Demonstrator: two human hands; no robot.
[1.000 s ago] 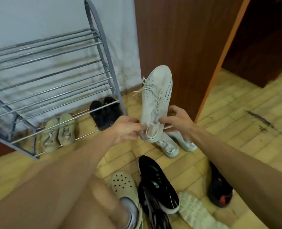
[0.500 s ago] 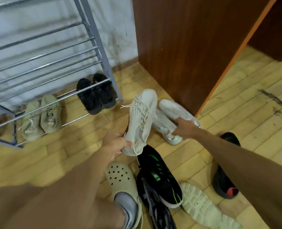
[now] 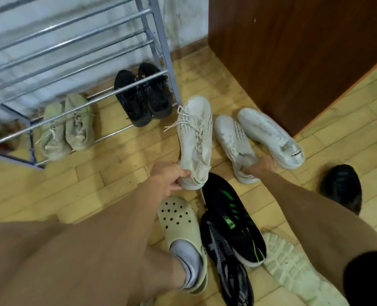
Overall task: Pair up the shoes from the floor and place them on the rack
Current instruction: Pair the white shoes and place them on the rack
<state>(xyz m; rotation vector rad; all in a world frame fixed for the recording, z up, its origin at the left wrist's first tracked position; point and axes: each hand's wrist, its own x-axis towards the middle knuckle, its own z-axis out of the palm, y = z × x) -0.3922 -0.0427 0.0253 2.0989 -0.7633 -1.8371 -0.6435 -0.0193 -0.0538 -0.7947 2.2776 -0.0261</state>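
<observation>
My left hand [image 3: 168,177] grips the heel of a white laced sneaker [image 3: 195,138], toe pointing away, low over the floor. My right hand [image 3: 260,165] reaches into the heel opening of a second white sneaker [image 3: 234,140] on the floor; its fingers are inside the shoe. A third white sneaker [image 3: 269,135] lies just right of it. The grey metal rack [image 3: 72,40] stands at the left. A beige pair [image 3: 67,127] and a black pair [image 3: 142,96] sit on its bottom bars.
A brown wooden cabinet [image 3: 293,51] stands at the right, close behind the white sneakers. On the wood floor near me lie a black-green sneaker [image 3: 231,215], a black-grey sneaker [image 3: 229,261], an upturned pale sole [image 3: 293,268] and a black shoe [image 3: 341,186]. My foot wears a cream clog [image 3: 181,221].
The view tilted down. My left hand lowered the white laced sneaker from chest height toward the floor. My right hand let go of it and reached down into the second white sneaker.
</observation>
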